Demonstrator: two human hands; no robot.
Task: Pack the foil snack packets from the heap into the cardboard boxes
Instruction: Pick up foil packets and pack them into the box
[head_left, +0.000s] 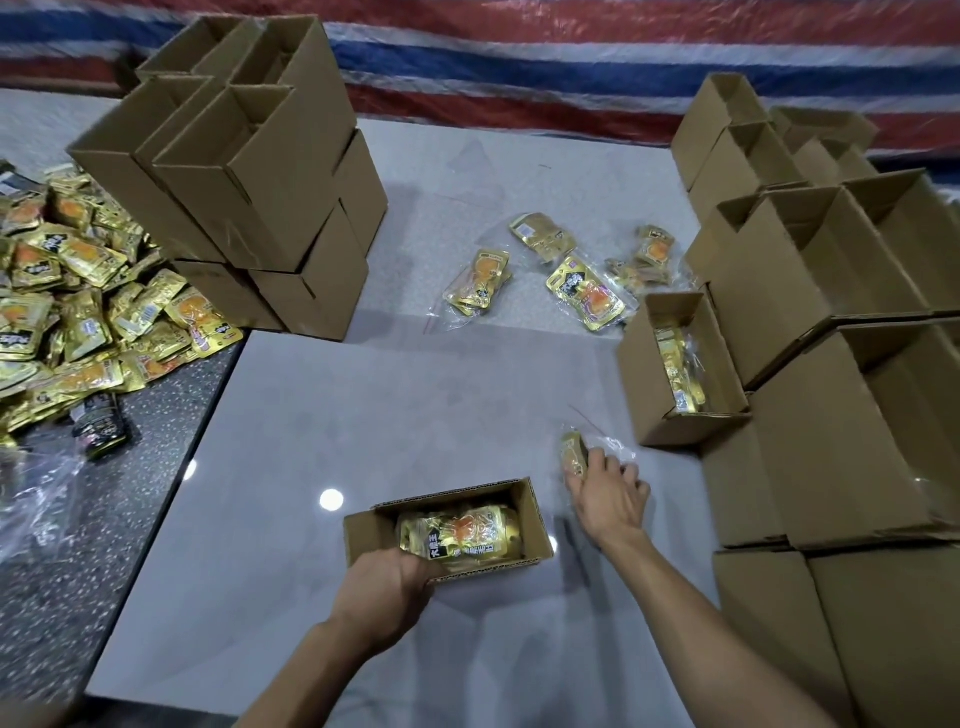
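Note:
A small open cardboard box (535, 512) lies on the grey table in front of me with a clear bag of gold foil packets (457, 535) inside it. My left hand (384, 587) grips the box's near left corner. My right hand (605, 491) holds another clear bag of gold packets (574, 452) on the table just right of the box. A big heap of gold foil packets (78, 301) covers the far left. Three more bagged bundles (478, 283) lie on the table further back.
A stack of empty cardboard boxes (249, 171) stands at the back left beside the heap. More open boxes (831, 291) are piled along the right side; one box (680, 364) holds a bag of packets. A striped tarp (519, 62) hangs behind.

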